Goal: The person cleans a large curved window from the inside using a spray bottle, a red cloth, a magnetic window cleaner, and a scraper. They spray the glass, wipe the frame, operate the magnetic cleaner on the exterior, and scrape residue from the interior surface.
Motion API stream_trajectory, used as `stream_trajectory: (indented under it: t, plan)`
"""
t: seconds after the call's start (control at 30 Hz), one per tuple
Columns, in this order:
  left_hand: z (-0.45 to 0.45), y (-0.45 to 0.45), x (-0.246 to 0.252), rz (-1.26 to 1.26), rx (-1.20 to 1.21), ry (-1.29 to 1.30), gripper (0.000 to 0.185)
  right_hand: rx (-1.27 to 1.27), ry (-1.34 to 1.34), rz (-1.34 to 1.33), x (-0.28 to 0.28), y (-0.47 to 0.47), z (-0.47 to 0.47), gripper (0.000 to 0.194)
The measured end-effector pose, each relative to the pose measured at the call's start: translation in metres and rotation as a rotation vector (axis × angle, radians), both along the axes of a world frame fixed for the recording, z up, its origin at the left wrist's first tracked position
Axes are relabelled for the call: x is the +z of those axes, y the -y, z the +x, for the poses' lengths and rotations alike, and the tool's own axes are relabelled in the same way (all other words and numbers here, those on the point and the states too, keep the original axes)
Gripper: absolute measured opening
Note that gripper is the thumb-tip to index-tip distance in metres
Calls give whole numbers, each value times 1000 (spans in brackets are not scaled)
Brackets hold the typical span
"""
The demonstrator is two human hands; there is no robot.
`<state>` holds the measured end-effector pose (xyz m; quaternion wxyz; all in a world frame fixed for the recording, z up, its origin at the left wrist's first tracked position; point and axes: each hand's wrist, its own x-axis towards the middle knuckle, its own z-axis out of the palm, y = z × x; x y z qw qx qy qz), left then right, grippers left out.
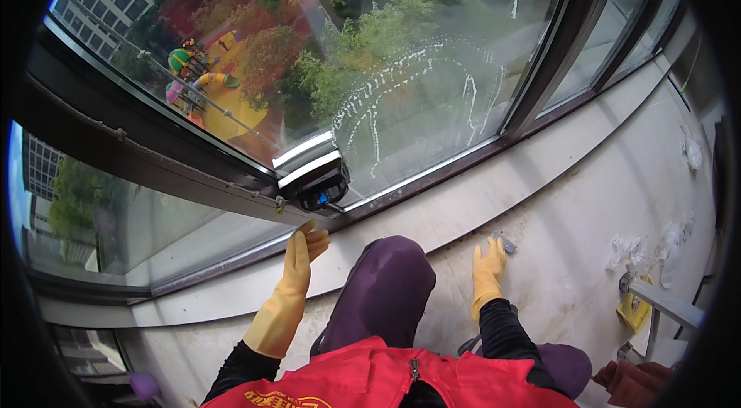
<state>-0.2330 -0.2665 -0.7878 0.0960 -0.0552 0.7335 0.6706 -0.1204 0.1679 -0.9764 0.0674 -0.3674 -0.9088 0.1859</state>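
Observation:
My left hand (303, 257), in a yellow rubber glove, is raised near the window's bottom corner with its fingers extended and nothing seen in it. Just above it, a black and silver double-sided magnetic window cleaner (315, 173) sits against the corner of the large window pane (440, 95). Foamy streaks arc across the glass from the cleaner. A knotted cord (173, 159) runs along the dark frame toward the cleaner. My right hand (490, 270), gloved alike, reaches down by the floor, its fingertips at a small grey rag or crumpled piece (505, 242); whether they grip it is unclear.
A pale ledge (463, 199) runs below the window. Crumpled clear plastic (671, 246) lies on the floor at right, near a metal ladder or stand (663, 299), a yellow object (634, 309) and a dark red cloth (634, 382). A purple container (143, 386) is at lower left.

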Motion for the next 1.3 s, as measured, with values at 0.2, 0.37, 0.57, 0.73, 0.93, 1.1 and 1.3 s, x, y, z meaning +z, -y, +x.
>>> stream_trajectory:
  t: [0.2, 0.37, 0.57, 0.73, 0.93, 1.1, 1.3]
  plan:
    - [-36, -46, 44, 160, 18, 75, 70, 669, -437, -1207, 216, 147, -147, 48]
    - [-46, -72, 57, 313, 188, 219, 53, 446, -38, -1378, 289, 211, -182, 48]
    - [-62, -98, 18, 320, 306, 367, 35, 521, 30, -618, 255, 200, -190, 48]
    - [-79, -120, 20, 498, -51, 382, 52, 774, -292, -80, 295, 164, -199, 49]
    - [-101, -197, 123, 530, -138, 68, 63, 781, -353, 10, 416, 93, -217, 55]
    - [-139, -269, 216, 374, -372, -167, 50, 507, -590, -500, 481, 7, -220, 44]
    - [-155, -331, 245, 223, -455, -105, 59, 411, -1028, -434, 452, -43, -226, 56]
